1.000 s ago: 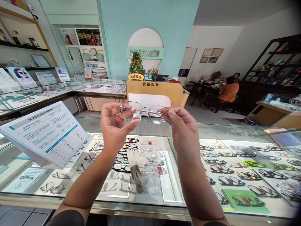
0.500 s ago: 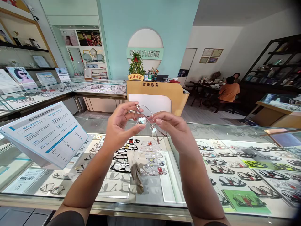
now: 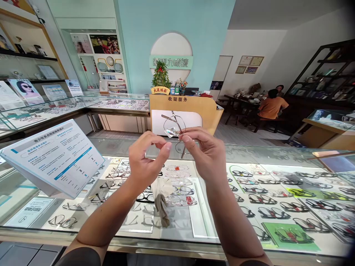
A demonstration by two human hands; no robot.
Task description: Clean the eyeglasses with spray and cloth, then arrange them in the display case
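My right hand [image 3: 206, 155] pinches a thin metal-framed pair of glasses [image 3: 174, 126] near its bridge and holds it up on end, one lens above the other, over the glass display counter [image 3: 177, 240]. Just left of the frame, my left hand [image 3: 146, 159] has its thumb and forefinger curled together in a pinch. Whether that pinch touches the frame or holds anything is unclear. Both hands are raised at chest height in front of me.
A grey cloth [image 3: 161, 201] lies on the counter glass below my hands, above rows of displayed frames. A tilted printed sign [image 3: 55, 155] stands at the left. A wooden cashier desk [image 3: 191, 107] is behind; people sit at a table [image 3: 270, 105] far right.
The glasses went from level between both hands to upright in my right hand. My left hand came off the left lens and dropped slightly, curled beside the frame.
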